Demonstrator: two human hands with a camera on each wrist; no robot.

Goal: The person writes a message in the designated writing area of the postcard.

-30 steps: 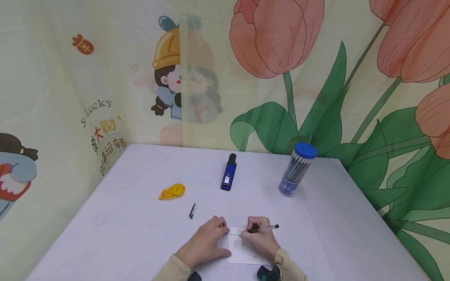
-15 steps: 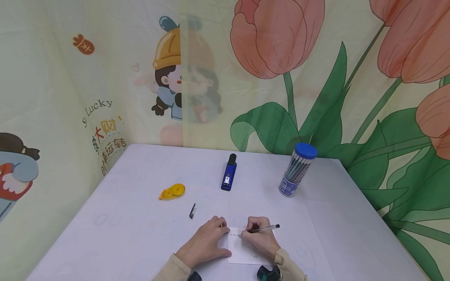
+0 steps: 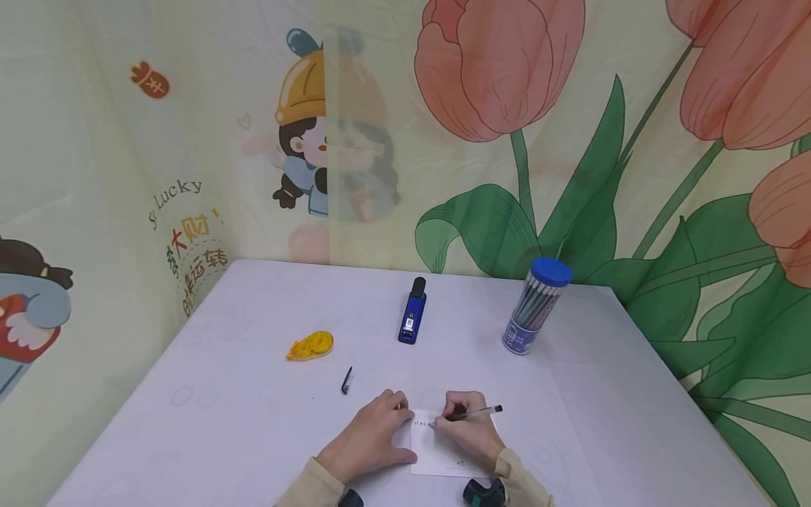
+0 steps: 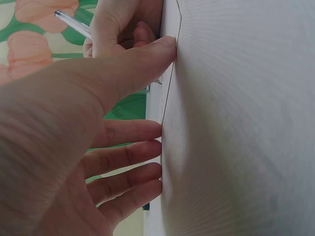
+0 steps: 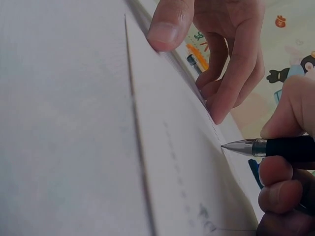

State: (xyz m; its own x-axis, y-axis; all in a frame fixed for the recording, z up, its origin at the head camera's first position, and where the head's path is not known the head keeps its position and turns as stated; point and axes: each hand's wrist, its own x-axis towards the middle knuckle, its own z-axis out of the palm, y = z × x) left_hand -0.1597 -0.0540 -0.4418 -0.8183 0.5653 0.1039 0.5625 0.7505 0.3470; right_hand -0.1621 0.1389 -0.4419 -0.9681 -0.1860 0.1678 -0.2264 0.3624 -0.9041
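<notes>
My right hand (image 3: pixel 472 431) pinches a clear-barrelled pen (image 3: pixel 478 412) with a black grip. In the right wrist view the pen's metal tip (image 5: pixel 237 147) meets a white sheet of paper (image 3: pixel 437 454). A short line of small handwriting runs along the top left of the sheet, and a small printed mark sits near its bottom. My left hand (image 3: pixel 374 438) rests at the sheet's left edge, thumb and fingers spread. In the left wrist view its fingertips (image 4: pixel 155 129) press down at the paper and table surface. The right palm hides part of the sheet.
Beyond the left hand lies a black and clear pen cap (image 3: pixel 345 386). A yellow rounded item (image 3: pixel 312 346), shaped like a correction tape, is farther left. Behind are a dark blue oblong item (image 3: pixel 412 313) with a black end and a blue-lidded tub of pencils (image 3: pixel 529 317).
The pen's back end shifts slightly back and forth, and the handwriting has grown by small strokes. The left hand keeps its place at the paper's edge.
</notes>
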